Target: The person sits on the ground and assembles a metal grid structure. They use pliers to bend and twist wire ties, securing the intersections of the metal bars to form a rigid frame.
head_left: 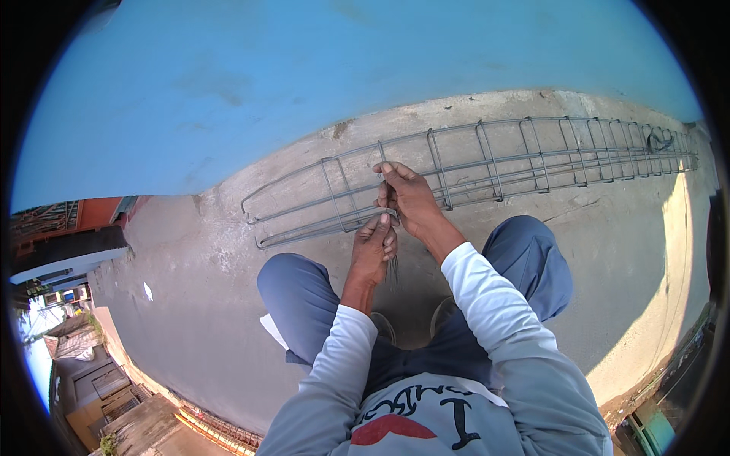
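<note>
A long steel rebar cage (494,161), made of thin bars joined by several stirrups, lies on the concrete in front of me. My left hand (372,247) is closed on a small bundle of thin tie wires (393,270), whose ends hang below the fingers. Just above it and to the right, my right hand (411,199) is held over the cage, close to a stirrup. Its thumb and index finger are pinched together and the other fingers are curled; whatever lies between them is too small to make out. Both hands are close together at the cage's near side.
Behind the cage rises a blue wall (365,68). My bent knees (528,266) flank my forearms as I squat on the concrete floor (198,304). A dark looped object (658,141) rests on the cage's far right part. Sunlight falls on the floor at right.
</note>
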A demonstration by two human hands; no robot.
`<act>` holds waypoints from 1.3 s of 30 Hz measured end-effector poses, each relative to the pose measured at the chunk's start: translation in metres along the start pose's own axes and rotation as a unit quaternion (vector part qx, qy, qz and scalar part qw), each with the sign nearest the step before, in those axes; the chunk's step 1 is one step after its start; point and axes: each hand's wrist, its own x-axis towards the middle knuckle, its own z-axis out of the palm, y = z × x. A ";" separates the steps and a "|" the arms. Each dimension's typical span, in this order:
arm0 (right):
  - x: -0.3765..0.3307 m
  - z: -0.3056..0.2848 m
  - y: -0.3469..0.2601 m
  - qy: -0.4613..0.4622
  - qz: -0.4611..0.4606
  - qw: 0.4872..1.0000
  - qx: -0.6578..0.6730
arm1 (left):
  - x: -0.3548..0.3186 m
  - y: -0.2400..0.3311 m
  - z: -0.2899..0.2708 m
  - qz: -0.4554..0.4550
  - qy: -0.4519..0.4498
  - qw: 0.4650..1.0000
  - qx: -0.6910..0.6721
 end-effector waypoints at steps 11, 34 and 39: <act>0.028 0.073 0.023 -0.074 -0.059 0.989 -0.113 | -0.012 0.029 -0.041 0.087 0.108 0.989 0.042; 0.074 -0.017 0.014 0.152 -0.148 0.944 -0.252 | 0.110 -0.018 -0.104 0.079 0.361 0.752 0.546; 0.060 -0.072 0.036 0.119 -0.199 0.847 -0.479 | 0.134 -0.008 -0.145 0.027 0.414 0.681 0.603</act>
